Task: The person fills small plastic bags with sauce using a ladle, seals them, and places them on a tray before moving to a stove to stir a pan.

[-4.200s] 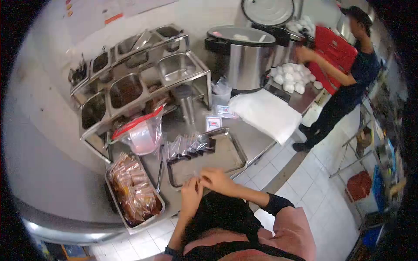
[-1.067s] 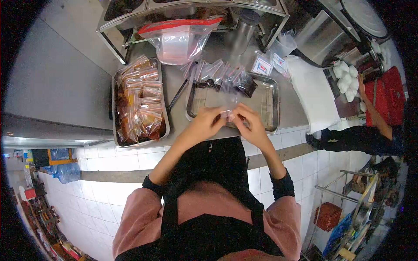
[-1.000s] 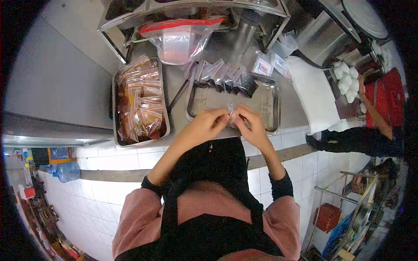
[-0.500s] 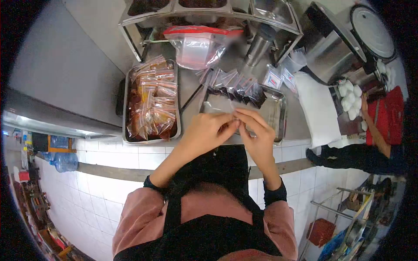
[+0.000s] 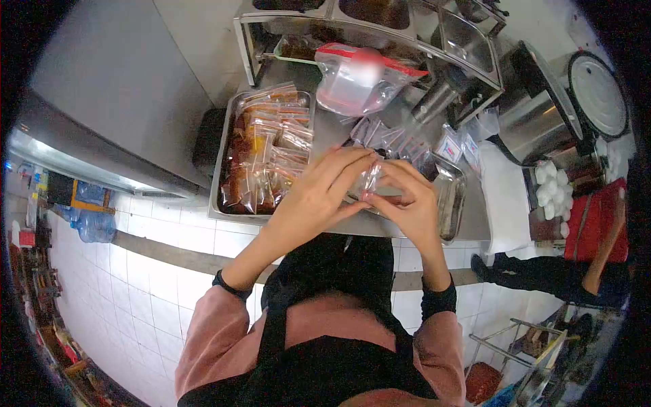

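I see a small clear bag (image 5: 369, 182) pinched between both hands over the near edge of the steel tray (image 5: 453, 203). My left hand (image 5: 319, 197) grips its left side with thumb and fingers closed on it, and my right hand (image 5: 407, 203) grips the right side the same way. Left of the tray sits a pan (image 5: 230, 156) packed with sauce packets (image 5: 268, 159); behind it lies a red-zip bag (image 5: 356, 81); right of it a white cloth (image 5: 505, 197)

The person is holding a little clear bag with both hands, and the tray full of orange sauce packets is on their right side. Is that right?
Not quite. Both hands, left hand and right hand, do hold the little clear bag, but the tray of orange sauce packets sits on their left side, as the head view shows.
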Available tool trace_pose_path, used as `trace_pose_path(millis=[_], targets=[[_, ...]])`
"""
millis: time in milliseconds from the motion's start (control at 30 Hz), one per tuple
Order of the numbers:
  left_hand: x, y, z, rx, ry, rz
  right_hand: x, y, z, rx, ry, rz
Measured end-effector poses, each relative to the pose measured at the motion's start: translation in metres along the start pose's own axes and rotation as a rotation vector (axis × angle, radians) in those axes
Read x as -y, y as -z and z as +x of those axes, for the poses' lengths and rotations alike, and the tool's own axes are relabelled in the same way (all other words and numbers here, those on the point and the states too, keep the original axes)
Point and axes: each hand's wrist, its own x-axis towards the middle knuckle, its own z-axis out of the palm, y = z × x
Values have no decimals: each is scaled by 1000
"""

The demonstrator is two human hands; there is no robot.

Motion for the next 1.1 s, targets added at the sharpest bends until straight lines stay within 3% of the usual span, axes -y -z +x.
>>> trace_pose_path(millis=[133, 333, 400, 433, 500, 567, 633, 667, 733, 767, 833, 900, 1033, 1100], targets=[[11, 21, 4, 8, -53, 89, 17, -4, 16, 65, 93, -158], [30, 45, 1, 6, 25, 110, 35, -14, 52, 170, 230, -375], [40, 52, 1, -56, 61, 49, 32, -15, 79, 277, 522, -413], [46, 57, 1, -106, 102, -27, 37, -15, 98, 276, 540, -414], [57, 69, 3, -146, 137, -50, 50, -15, 146, 225, 612, -376], [67, 78, 5, -285, 213, -26, 51, -20, 205, 171, 519, -343], [80, 82, 5, -338, 186, 17, 35, -30, 257, -66, 789, -596], [84, 85, 5, -357, 195, 24, 28, -32, 279, -68, 802, -589], [92, 91, 7, -406, 201, 44, 15, -32, 316, 198, 710, -551], [95, 95, 9, -415, 205, 57, 9, -33, 330, 204, 722, -543], [102, 99, 15, -486, 189, 47, 0, -36, 349, 107, 579, -155], [107, 103, 21, -479, 200, 66, -3, -33, 362, 71, 626, -113], [122, 102, 31, -502, 233, -6, 0, -22, 371, 62, 433, -107], [133, 102, 33, -496, 263, -31, -6, -17, 378, 47, 280, 92]])
